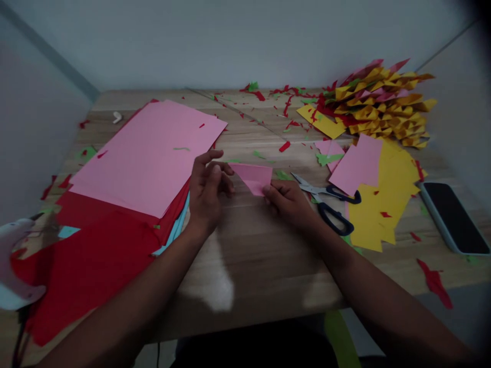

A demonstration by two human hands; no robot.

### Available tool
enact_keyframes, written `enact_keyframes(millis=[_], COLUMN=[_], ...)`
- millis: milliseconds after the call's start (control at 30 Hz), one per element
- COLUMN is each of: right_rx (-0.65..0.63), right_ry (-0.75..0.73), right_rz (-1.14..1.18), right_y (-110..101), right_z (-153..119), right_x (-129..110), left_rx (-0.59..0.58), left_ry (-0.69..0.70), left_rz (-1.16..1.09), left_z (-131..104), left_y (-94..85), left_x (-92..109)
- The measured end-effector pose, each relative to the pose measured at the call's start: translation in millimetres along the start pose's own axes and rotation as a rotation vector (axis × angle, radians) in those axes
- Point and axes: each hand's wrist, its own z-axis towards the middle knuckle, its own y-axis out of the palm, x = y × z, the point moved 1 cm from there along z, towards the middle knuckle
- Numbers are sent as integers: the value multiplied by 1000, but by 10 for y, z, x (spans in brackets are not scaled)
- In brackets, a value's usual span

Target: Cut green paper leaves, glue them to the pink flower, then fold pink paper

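In the middle of the head view, a small folded piece of pink paper [253, 178] is held up above the table. My right hand [287, 202] pinches its lower right edge between thumb and fingers. My left hand [208, 191] is at the paper's pointed left corner, with its fingers loosely bent and apart; whether a fingertip touches the corner is unclear. Just right of my right hand lie scissors [319, 194] with dark handles, their blades spread. Beside my left hand is a stack of large pink sheets [149, 148] on red and blue paper.
Yellow paper pieces [374, 220] and cut pink pieces [358, 163] lie at right, near a phone [454, 217]. A folded yellow paper cluster [391, 105] stands at back right. Red paper [95, 268] and a white object [19, 260] are at left. Red and green scraps litter the table.
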Motion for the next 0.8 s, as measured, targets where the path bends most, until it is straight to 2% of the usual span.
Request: enact_keyframes(millis=[267, 433, 567, 700, 800], right_rx=[-33, -25, 20, 54, 78], right_ry=[-18, -24, -45, 4, -21], right_rz=[11, -2, -101, -135, -144], right_y=[16, 17, 23, 44, 65], right_z=[2, 17, 6, -30, -59], right_x=[-20, 1, 28, 26, 0], left_rx=[-59, -182, -148, -81, -107], left_ry=[-41, -48, -73, 19, 131], left_rz=[131, 311, 375, 467, 570], left_z=[-4, -47, -71, -83, -103], left_y=[0, 47, 51, 50, 70], left_x=[19, 58, 34, 52, 86])
